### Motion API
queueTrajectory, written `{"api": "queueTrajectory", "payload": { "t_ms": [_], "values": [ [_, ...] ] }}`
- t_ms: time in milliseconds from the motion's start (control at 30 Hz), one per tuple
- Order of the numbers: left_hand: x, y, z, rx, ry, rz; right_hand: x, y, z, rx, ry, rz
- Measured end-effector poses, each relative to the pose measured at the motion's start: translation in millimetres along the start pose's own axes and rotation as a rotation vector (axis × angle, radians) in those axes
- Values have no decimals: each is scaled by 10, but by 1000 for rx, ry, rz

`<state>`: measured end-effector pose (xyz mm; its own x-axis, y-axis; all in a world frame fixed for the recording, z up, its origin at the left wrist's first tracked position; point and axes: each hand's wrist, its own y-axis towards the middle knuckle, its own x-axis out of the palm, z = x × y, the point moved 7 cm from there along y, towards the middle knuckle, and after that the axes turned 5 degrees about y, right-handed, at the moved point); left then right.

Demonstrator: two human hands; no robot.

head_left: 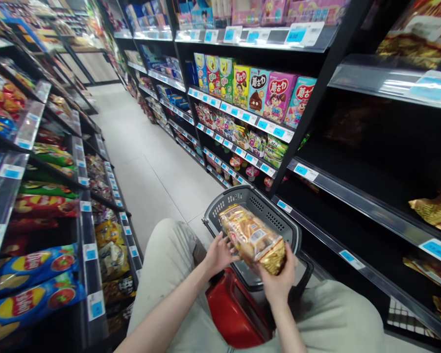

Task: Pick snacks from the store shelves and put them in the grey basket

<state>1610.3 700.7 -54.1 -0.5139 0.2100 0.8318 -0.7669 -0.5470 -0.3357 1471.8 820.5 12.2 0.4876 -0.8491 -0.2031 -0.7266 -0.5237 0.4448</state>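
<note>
A gold-and-clear bag of bread (253, 234) is held tilted above a grey shopping basket (238, 194). My right hand (279, 279) grips its near gold end, thumb and fingers on either side. At its left side my left hand (220, 254) has its fingers spread and curved; whether the fingertips touch the wrapper I cannot make out. The bag hides much of the basket's inside. Between my knees, below the basket, sits a red plastic piece (238, 311) with a dark recess.
Black shelving (353, 196) with bagged goods rises close on my right. Boxed snacks (279, 95) line the shelf ahead. Blue chip bags (36, 294) fill racks on my left. A pale tiled aisle (132, 142) runs away ahead to the left.
</note>
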Motion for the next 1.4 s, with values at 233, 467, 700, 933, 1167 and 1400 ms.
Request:
{"api": "queueTrajectory", "payload": {
  "t_ms": [233, 467, 700, 933, 1167, 1400],
  "values": [
    [-168, -22, 100, 12, 7, 165, 432, -409, -593, -454, 4, -500],
    [-198, -30, 105, 82, 155, 220, 418, -207, 234, 448, 220, -357],
    [-71, -17, 8, 202, 372, 75, 616, -388, 448, 922, 648, -459],
    [-77, 24, -116, 121, 347, -19, 534, -268, 531, 953, 720, -278],
    [-46, -8, -140, 112, 529, -82, 563, -253, 605, 984, 802, -236],
    [5, -17, -78, 139, 467, -68, 607, -252, 595, 928, 807, -179]
  ]
}}
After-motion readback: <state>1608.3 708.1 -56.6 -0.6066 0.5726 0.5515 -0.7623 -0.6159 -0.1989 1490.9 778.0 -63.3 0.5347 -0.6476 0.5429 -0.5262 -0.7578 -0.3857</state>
